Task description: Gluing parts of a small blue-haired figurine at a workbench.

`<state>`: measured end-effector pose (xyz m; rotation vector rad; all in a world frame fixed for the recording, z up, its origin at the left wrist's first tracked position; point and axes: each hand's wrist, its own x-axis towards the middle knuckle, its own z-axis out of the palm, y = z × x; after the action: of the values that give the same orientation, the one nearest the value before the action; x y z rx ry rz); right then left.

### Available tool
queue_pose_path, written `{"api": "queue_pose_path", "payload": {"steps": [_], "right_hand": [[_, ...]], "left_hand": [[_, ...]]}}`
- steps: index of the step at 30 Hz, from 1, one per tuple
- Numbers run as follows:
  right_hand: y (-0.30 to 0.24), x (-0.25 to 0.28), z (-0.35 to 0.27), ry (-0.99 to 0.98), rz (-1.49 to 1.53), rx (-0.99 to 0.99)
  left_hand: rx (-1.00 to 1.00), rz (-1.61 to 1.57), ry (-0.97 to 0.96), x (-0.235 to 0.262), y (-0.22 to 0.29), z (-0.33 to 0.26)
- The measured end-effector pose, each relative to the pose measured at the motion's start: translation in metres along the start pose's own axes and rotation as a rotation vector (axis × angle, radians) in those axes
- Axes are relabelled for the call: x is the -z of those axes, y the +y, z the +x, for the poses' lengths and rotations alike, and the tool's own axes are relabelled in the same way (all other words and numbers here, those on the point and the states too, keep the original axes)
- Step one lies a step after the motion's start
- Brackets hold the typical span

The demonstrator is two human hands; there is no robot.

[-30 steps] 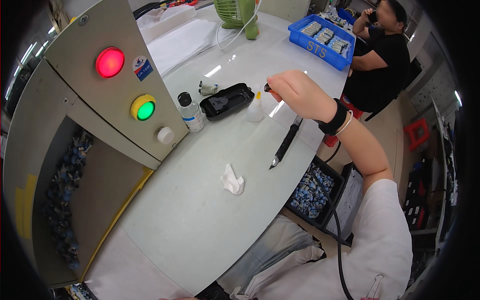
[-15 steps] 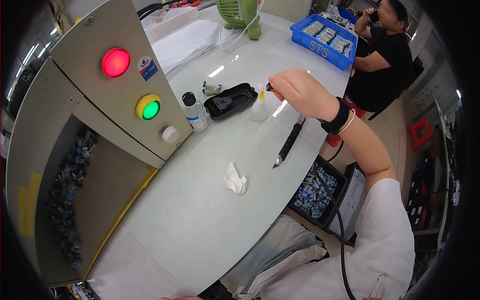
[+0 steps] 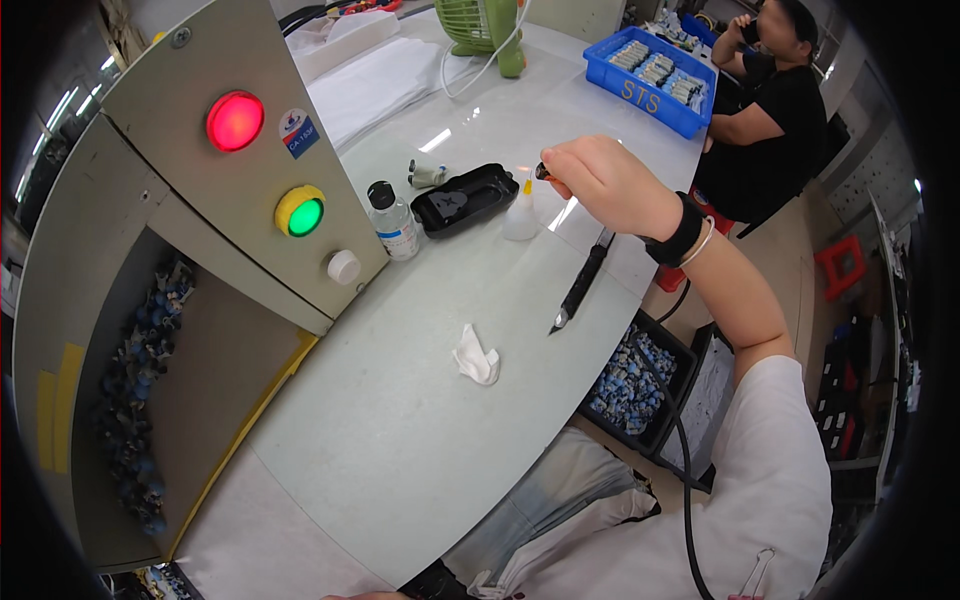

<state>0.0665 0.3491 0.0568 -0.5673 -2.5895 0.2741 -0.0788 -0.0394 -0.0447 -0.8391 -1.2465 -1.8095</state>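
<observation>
My right hand [image 3: 612, 185], with a black band at the wrist, is raised over the far right of the table. Its fingers are closed on a small dark piece [image 3: 543, 172], mostly hidden in the grip. Just left of it stands a small translucent bottle [image 3: 519, 220] with a yellow nozzle tip, apart from the fingers. Below the hand lies a black pen-like tool [image 3: 582, 285] with a metal tip. A crumpled white tissue [image 3: 476, 355] rests mid-table. Only a sliver of skin shows at the lower edge; my left hand cannot be made out.
A black tray [image 3: 465, 203], a clear black-capped bottle [image 3: 393, 222] and a small grey cylindrical part [image 3: 427, 174] stand beside a lit-button machine [image 3: 250, 180]. Farther off are a green fan [image 3: 480, 28], a blue crate [image 3: 650, 85] and a seated person. A bin [image 3: 640, 385] of blue parts sits at right.
The whole view has shifted very slightly. My right hand keeps its closed grip on the small dark piece by the nozzle bottle.
</observation>
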Motion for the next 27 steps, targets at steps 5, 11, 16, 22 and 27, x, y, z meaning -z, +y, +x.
{"api": "queue_pose_path", "payload": {"steps": [5, 11, 16, 22, 27], "right_hand": [[-0.004, 0.003, 0.001, -0.072, -0.030, -0.022], [-0.002, -0.004, 0.000, 0.024, 0.107, -0.107], [-0.003, -0.005, 0.001, 0.032, 0.087, -0.065], [-0.003, -0.004, 0.002, 0.030, 0.068, -0.050], [0.027, -0.003, -0.003, -0.115, 0.016, -0.293]], "left_hand": [[-0.017, -0.024, -0.029, 0.001, 0.000, 0.001], [0.107, -0.244, -0.025, 0.010, 0.000, -0.004], [0.131, -0.262, -0.008, 0.006, 0.003, -0.002], [0.091, -0.186, -0.010, 0.001, 0.002, -0.001], [0.055, -0.133, 0.011, 0.001, 0.001, -0.001]]}}
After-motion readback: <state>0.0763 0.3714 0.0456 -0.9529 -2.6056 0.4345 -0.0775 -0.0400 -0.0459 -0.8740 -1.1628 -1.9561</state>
